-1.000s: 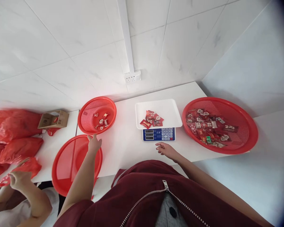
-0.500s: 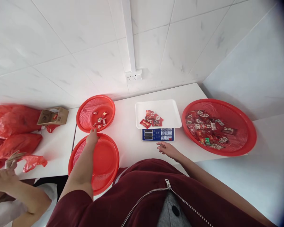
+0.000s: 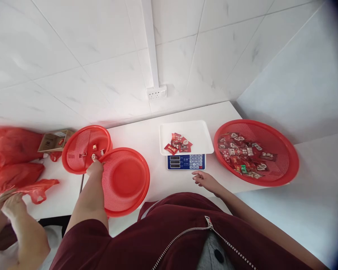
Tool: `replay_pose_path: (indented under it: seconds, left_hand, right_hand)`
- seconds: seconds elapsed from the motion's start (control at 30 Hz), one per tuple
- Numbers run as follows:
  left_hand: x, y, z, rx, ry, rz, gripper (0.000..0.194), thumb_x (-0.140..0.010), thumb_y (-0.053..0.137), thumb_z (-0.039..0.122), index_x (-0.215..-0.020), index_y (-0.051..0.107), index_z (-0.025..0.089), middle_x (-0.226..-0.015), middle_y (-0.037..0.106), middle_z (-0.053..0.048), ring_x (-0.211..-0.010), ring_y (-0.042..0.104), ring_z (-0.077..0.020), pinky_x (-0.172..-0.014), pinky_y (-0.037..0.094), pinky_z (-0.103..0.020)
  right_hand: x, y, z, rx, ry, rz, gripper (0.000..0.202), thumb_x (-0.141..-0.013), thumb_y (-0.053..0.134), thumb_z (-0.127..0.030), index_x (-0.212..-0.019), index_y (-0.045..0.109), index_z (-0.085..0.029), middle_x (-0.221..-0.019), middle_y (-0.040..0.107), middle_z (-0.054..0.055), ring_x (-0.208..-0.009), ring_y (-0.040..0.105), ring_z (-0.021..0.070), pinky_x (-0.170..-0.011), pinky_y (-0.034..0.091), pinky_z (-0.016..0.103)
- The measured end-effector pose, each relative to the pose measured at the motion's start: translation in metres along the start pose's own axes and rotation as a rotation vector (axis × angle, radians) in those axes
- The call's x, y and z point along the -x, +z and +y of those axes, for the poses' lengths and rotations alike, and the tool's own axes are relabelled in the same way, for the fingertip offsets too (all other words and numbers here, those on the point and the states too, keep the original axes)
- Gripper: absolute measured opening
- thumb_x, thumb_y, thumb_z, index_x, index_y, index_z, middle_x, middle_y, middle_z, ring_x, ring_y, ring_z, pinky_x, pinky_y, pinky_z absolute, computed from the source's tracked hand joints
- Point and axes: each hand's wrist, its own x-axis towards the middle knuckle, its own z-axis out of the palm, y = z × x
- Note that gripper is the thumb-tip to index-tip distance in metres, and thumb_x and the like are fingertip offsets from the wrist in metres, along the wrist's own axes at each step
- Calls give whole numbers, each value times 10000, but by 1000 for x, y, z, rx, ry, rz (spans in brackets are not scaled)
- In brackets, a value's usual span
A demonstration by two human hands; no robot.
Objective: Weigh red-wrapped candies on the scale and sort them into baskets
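My left hand [image 3: 95, 167] grips the near rim of a small red plastic basket [image 3: 73, 132] at the left, its fingertips hidden over the rim. A few wrapped candies [image 3: 102, 152] lie inside. Close beside it, a second red basket [image 3: 125, 176] has nothing in it; the two rims overlap. My right hand [image 3: 205, 180] hovers in front of a blue digital scale [image 3: 186, 162], holding nothing, fingers loosely bent and apart. On the scale's white tray [image 3: 199, 131] sits a small pile of red candy packets [image 3: 180, 143].
A large red basket [image 3: 288, 165] with many candy packets stands at the right. Further left are red plastic bags [image 3: 17, 144] and a cardboard box [image 3: 52, 142]. A co-worker's hands [image 3: 11, 202] handle a red bag at the far left. A wall socket [image 3: 157, 92] is behind.
The small candy basket has shifted left and toward me along with my left hand, and its candies have moved. The basket beside it has swung right. My right hand stays near the scale.
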Motion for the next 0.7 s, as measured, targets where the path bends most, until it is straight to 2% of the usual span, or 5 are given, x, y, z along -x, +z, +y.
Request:
replay_pose_path:
  seconds: [0.1,0.27,0.53,0.63,0.7]
  left_hand:
    - [0,1,7,44,-69,-39,753,-867,446,434,-1456,179,48,-1218,571,-279,-1130,558,-368,-850,468,-468]
    - [3,4,20,56,-57,-25,804,-882,401,438,-1475,25,45,-1249,540,-293,-1158,536,-375,-868,449,-500]
    - [14,3,28,113,-16,26,750,-900,342,404,-1473,26,38,-1246,528,-306,-1133,546,-393,-856,446,-526]
    - [18,3,27,151,-21,53,746,-905,333,387,-1473,-13,49,-1254,527,-295,-1104,566,-387,-820,468,-513]
    - [23,2,30,172,-24,80,722,-917,295,356,-1471,-69,72,-1332,464,-284,-1105,570,-367,-809,481,-487]
  right_hand:
    - [2,-2,2,-1,0,-11,280,-799,529,-268,-1054,592,-173,-859,630,49,-792,626,166,-706,501,292]
    - [-1,1,5,5,-7,-17,283,-801,536,-271,-1062,592,-177,-872,638,51,-787,629,157,-686,500,269]
    - [-5,6,4,-11,-9,-28,298,-800,542,-258,-1076,590,-158,-875,643,65,-788,626,169,-705,503,289]
    - [-5,7,6,-8,-16,-43,301,-811,539,-273,-1088,595,-168,-896,647,67,-805,630,170,-710,504,283]
    - [-6,9,8,-7,-19,-52,298,-825,526,-273,-1097,596,-176,-902,646,64,-808,629,162,-708,504,272]
